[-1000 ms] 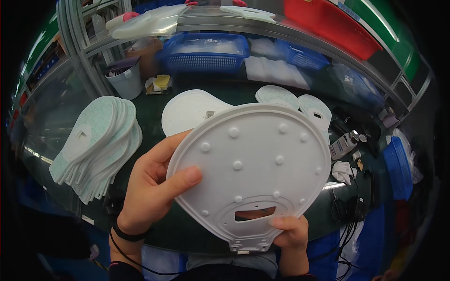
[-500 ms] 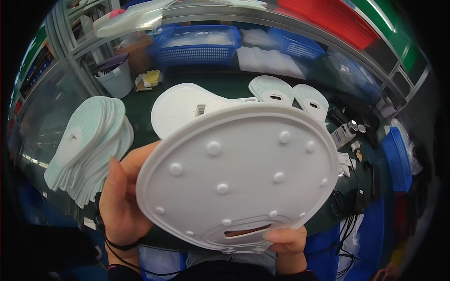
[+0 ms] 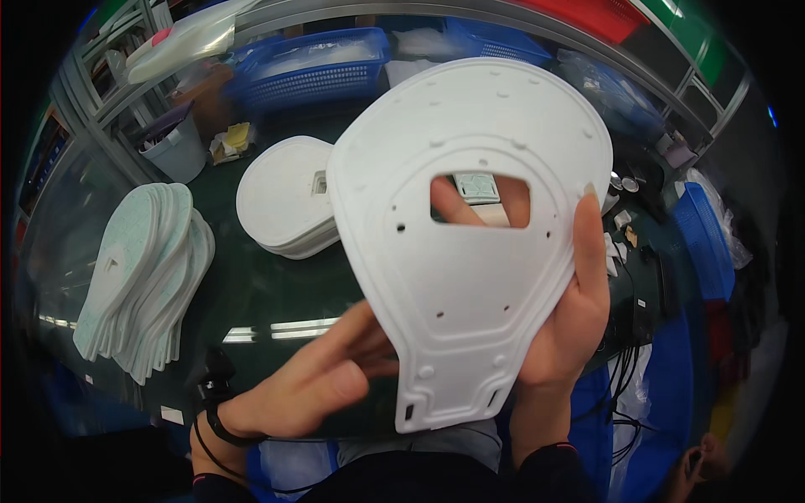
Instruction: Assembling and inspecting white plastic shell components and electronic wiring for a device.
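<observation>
A white moulded plastic panel [image 3: 453, 277], broad at the top with a narrow tail, is held up close in front of me, tail downward. It has a rectangular opening, small holes and raised bumps. My right hand [image 3: 570, 323] grips its right edge, thumb along the front and fingers behind. Skin shows through the opening. At the panel's lower left edge is my left hand [image 3: 314, 381], thumb apart and fingertips partly hidden behind the panel; it does not grip it. A wristband with a cord is on the left wrist.
Pale-green-patterned panels [image 3: 138, 268] are stacked at left, and a stack of white panels [image 3: 281, 189] lies beyond the held one. Blue baskets [image 3: 310, 71] line the back, with a grey bin [image 3: 176, 151] at back left. Cables [image 3: 625, 394] hang at right by a blue tray [image 3: 703, 239].
The panel has turned from lying crosswise to tail-down, and its broad end has risen. My left hand has left its left edge and moved lower; my right hand has shifted up the right edge.
</observation>
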A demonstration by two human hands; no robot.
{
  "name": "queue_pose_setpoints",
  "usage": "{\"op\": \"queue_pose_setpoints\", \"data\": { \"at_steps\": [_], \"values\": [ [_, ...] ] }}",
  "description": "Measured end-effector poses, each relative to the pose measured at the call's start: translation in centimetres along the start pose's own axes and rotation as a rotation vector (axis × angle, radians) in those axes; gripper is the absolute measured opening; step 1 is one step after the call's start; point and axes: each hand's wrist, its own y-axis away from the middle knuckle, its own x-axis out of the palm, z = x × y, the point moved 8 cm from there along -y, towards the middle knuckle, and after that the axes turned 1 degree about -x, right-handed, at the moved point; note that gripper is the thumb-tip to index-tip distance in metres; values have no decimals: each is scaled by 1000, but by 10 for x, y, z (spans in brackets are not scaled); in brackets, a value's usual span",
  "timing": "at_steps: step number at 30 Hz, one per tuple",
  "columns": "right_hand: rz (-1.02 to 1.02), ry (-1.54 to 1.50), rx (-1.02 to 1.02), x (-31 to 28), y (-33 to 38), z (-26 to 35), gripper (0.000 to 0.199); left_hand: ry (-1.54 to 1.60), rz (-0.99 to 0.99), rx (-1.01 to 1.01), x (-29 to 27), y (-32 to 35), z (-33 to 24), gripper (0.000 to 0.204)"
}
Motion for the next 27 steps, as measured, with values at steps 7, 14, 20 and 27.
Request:
{"op": "queue_pose_setpoints", "data": {
  "at_steps": [7, 14, 20, 27],
  "values": [
    [42, 54, -42, 20, -18, 30, 57, 153, 50, -147, 36, 0, 15, 56],
    [191, -93, -24, 14, -23, 26, 56, 144, 101, -115, 41, 3, 8, 54],
    [227, -137, 44, 5, -23, 11, 56, -125, 51, -38, 27, 7, 7, 68],
    [-99, 180, 306, -7, 22, -29, 60, 258, -419, 331, -74, -10, -53, 72]
  ]
}}
